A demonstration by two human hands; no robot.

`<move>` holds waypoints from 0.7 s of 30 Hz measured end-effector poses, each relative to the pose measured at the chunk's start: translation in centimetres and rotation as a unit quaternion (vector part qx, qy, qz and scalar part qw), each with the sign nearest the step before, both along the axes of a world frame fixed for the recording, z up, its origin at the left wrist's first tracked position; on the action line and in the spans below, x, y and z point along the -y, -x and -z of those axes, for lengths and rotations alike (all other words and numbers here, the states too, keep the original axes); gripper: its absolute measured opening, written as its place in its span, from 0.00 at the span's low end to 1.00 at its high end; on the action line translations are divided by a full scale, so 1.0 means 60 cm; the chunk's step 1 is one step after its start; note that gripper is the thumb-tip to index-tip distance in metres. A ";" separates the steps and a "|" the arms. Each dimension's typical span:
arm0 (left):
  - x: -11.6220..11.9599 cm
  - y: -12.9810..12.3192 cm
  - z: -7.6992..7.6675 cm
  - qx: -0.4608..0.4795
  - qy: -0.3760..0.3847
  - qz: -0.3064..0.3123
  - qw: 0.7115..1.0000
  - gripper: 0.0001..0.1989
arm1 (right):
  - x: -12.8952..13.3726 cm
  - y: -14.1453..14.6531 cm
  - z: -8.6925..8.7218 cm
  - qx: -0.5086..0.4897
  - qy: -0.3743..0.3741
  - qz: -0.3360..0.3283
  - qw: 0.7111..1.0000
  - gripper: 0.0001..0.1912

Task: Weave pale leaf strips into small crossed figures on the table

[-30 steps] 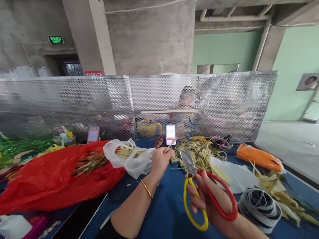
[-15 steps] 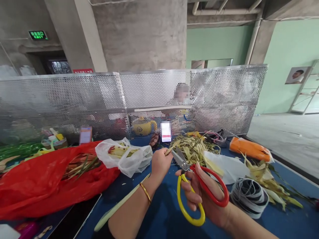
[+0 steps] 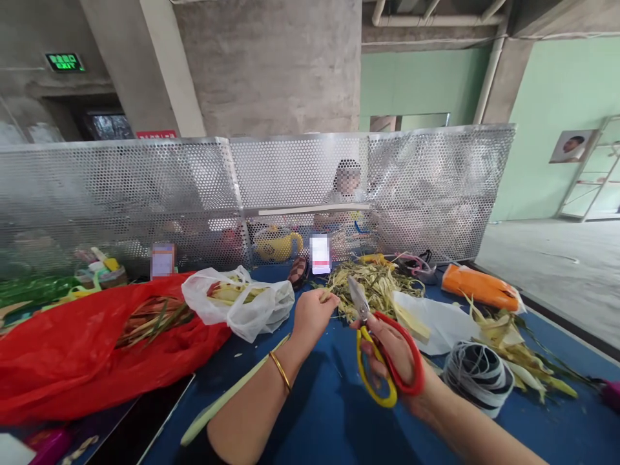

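Note:
My left hand (image 3: 312, 316) is closed in a pinch on a pale strip of corn husk (image 3: 227, 399). The strip's short end shows at the fingertips, and a long pale length runs behind the wrist to the lower left; how the two join is hidden by the hand. In my right hand (image 3: 390, 342) is a pair of scissors (image 3: 359, 303) with one red and one yellow handle. Its blades point up, almost together, just right of my left hand and apart from the strip. Behind both hands lies a heap of dry husk scraps (image 3: 375, 281).
On the left are a red plastic bag (image 3: 62, 349) with dry strips and a white plastic bag (image 3: 271, 303). A phone (image 3: 320, 254) stands at the back. To the right lie a grey-and-black coil (image 3: 477, 381), loose husks (image 3: 498, 329) and an orange pack (image 3: 477, 286). A perforated metal screen (image 3: 300, 168) bounds the table.
The scissors' blades have come together and turned more upright. My right hand has moved slightly away from the left, and its fingers have drawn the handles closer.

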State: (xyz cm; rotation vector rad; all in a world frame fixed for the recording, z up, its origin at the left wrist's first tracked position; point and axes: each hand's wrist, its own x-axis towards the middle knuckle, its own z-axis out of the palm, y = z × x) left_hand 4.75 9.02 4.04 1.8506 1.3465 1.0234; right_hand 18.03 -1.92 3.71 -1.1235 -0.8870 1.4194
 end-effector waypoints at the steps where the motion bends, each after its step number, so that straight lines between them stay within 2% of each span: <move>1: 0.001 0.001 -0.005 0.038 0.039 0.016 0.998 0.07 | -0.002 -0.007 0.001 0.112 -0.005 0.008 0.994 0.25; 2: 0.002 0.003 -0.011 0.081 0.087 0.033 0.992 0.07 | -0.005 -0.015 0.002 0.243 -0.010 0.011 0.970 0.24; 3: 0.005 0.005 -0.018 0.127 0.144 0.052 0.980 0.08 | -0.006 -0.023 0.003 0.379 -0.026 0.011 0.925 0.20; 5: 0.012 0.008 -0.033 0.223 0.264 0.096 0.933 0.11 | -0.008 -0.038 0.007 0.621 -0.065 0.016 0.781 0.15; 6: 0.016 0.010 -0.041 0.270 0.310 0.118 0.904 0.11 | -0.007 -0.043 0.009 0.699 -0.070 0.006 0.712 0.13; 7: 0.021 0.012 -0.048 0.306 0.342 0.140 0.877 0.11 | -0.007 -0.047 0.010 0.754 -0.068 -0.009 0.653 0.13; 8: 0.026 0.012 -0.054 0.335 0.362 0.156 0.856 0.10 | -0.005 -0.049 0.011 0.786 -0.063 -0.030 0.614 0.12; 10: 0.037 0.012 -0.064 0.370 0.376 0.170 0.832 0.08 | -0.002 -0.051 0.009 0.812 -0.059 -0.064 0.577 0.09; 12: 0.049 0.010 -0.069 0.394 0.383 0.173 0.818 0.08 | 0.001 -0.049 0.004 0.821 -0.082 -0.068 0.562 0.06; 14: 0.062 0.007 -0.071 0.414 0.390 0.173 0.804 0.08 | 0.004 -0.046 -0.003 0.822 -0.137 -0.042 0.552 0.06; 16: 0.074 0.005 -0.070 0.426 0.397 0.178 0.793 0.08 | 0.009 -0.042 -0.008 0.807 -0.238 0.005 0.541 0.10; 18: 0.087 0.004 -0.064 0.426 0.408 0.183 0.786 0.08 | 0.014 -0.036 -0.008 0.773 -0.361 0.050 0.518 0.15; 21: 0.109 0.003 -0.051 0.412 0.430 0.202 0.778 0.08 | 0.023 -0.027 -0.005 0.734 -0.484 0.045 0.474 0.19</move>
